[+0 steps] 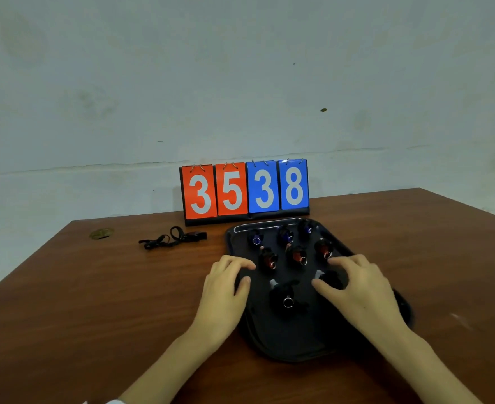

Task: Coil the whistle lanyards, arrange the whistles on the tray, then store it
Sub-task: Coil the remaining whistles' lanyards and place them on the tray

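Resting on the table (109,287), the stiff tray (298,342) holds coiled whistles (268,258); lift it by both rims. Your left hand (226,287) lies relaxed on its left rim; your right hand (357,290) curls round a black whistle (331,279). One limp, light lanyard (167,240) lies uncoiled leftward.

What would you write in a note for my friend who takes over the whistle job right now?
Left hand: rests open on the tray's left edge.
Right hand: thumb and fingers curl round the front-right black whistle on the tray.
Done: eight coiled whistles sit on the tray: three blue whistles at the back, three red whistles in the middle, two black in front.
Left: the last whistle lies on the table left of the tray, its lanyard uncoiled. Coil it, add it, then store the tray.
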{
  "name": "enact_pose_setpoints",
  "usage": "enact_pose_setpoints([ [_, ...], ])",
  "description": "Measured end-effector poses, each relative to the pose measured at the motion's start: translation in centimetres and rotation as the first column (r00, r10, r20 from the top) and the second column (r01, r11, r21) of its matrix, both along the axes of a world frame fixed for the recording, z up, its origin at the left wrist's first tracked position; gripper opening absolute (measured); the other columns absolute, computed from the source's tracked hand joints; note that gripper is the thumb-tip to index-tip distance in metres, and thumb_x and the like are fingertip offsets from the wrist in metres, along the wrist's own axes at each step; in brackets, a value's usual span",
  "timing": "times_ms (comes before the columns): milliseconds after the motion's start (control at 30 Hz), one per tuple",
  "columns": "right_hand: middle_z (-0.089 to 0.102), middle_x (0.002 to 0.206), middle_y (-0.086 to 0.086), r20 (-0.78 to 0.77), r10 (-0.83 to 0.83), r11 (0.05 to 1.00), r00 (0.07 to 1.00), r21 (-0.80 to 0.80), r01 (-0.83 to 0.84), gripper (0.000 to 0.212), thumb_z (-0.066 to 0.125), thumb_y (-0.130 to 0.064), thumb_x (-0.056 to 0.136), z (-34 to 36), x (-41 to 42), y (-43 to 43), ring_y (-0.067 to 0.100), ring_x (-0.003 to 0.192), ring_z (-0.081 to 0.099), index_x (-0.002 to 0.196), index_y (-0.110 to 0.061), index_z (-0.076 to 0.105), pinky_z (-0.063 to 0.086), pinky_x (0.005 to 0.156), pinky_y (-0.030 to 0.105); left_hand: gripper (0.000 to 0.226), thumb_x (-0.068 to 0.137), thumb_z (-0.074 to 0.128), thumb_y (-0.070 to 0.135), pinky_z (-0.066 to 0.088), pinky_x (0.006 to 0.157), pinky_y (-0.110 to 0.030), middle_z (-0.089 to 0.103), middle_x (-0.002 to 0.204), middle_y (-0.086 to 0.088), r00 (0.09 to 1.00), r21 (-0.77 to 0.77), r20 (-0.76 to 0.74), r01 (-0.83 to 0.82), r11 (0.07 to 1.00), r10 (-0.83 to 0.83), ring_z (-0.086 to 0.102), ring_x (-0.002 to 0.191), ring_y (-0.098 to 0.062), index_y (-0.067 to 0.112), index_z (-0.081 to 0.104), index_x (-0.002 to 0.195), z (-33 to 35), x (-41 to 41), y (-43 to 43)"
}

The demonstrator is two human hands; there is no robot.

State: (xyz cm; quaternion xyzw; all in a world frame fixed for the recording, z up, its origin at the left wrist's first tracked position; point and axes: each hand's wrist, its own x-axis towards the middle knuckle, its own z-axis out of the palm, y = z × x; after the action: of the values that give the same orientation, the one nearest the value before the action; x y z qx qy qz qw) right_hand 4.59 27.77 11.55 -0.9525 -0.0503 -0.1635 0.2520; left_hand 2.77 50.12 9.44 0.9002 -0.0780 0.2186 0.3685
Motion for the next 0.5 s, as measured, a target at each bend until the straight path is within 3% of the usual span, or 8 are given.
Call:
enact_pose_setpoints([
  [67, 0.051, 0.119, -0.006, 0.101, 0.033, 0.999, 0.994, -0.033, -0.03, 0.051, 0.061, -0.054, 0.078, 1.8, -0.3, 1.4, 0.015, 0.106, 0.047, 0.121, -0.027, 0.056, 0.042, 0.09, 0.032, 0.023, 0.093, 0.05, 0.011, 0.038, 0.1, -0.027, 0.05, 0.108, 0.017, 0.999, -0.059, 0.0, -0.043, 0.997, 0.043, 0.043, 0.11, 0.0, 0.029, 0.058, 0.105, 0.0, 0.1, 0.4],
  [133, 0.051, 0.12, -0.008, 0.095, 0.156, 0.987, 0.983, -0.053, -0.152, 0.046, 0.057, -0.051, 0.082, 3.7, 0.0, 3.7, 0.011, 0.108, 0.047, 0.121, -0.028, 0.055, 0.043, 0.093, 0.03, 0.025, 0.093, 0.049, 0.008, 0.038, 0.097, -0.024, 0.051, 0.107, 0.015, 0.995, -0.117, -0.024, -0.1, 0.988, 0.097, 0.044, 0.109, -0.001, 0.03, 0.058, 0.102, 0.1, 0.5, 1.2],
  [233, 0.053, 0.117, -0.006, -0.013, 0.388, 0.903, 0.922, -0.196, -0.383, 0.039, 0.055, -0.045, 0.087, 5.3, 1.9, 9.2, 0.011, 0.108, 0.049, 0.119, -0.025, 0.056, 0.045, 0.093, 0.03, 0.025, 0.092, 0.049, 0.007, 0.035, 0.093, -0.021, 0.051, 0.108, 0.013, 0.976, -0.165, -0.025, -0.218, 0.962, 0.217, 0.043, 0.109, -0.001, 0.029, 0.058, 0.1, 0.7, 1.2, 3.4],
  [333, 0.059, 0.109, 0.0, -0.135, 0.514, 0.797, 0.847, -0.29, -0.53, 0.03, 0.058, -0.037, 0.087, 5.3, 5.3, 15.0, 0.014, 0.097, 0.055, 0.11, -0.018, 0.062, 0.049, 0.085, 0.028, 0.022, 0.091, 0.049, 0.006, 0.035, 0.09, -0.02, 0.05, 0.107, 0.011, 0.916, -0.168, -0.027, -0.399, 0.902, 0.4, 0.04, 0.108, -0.002, 0.024, 0.06, 0.098, 0.8, 2.1, 6.5],
  [500, 0.065, 0.101, 0.009, -0.198, 0.519, 0.767, 0.831, -0.32, -0.555, 0.025, 0.059, -0.025, 0.085, 3.7, 11.8, 22.1, 0.022, 0.088, 0.062, 0.103, -0.008, 0.063, 0.055, 0.081, 0.037, 0.024, 0.089, 0.049, 0.003, 0.048, 0.092, -0.041, 0.05, 0.101, 0.005, 0.839, -0.228, -0.158, -0.544, 0.808, 0.52, 0.052, 0.104, -0.019, 0.026, 0.056, 0.087, -0.5, 3.5, 8.8],
])
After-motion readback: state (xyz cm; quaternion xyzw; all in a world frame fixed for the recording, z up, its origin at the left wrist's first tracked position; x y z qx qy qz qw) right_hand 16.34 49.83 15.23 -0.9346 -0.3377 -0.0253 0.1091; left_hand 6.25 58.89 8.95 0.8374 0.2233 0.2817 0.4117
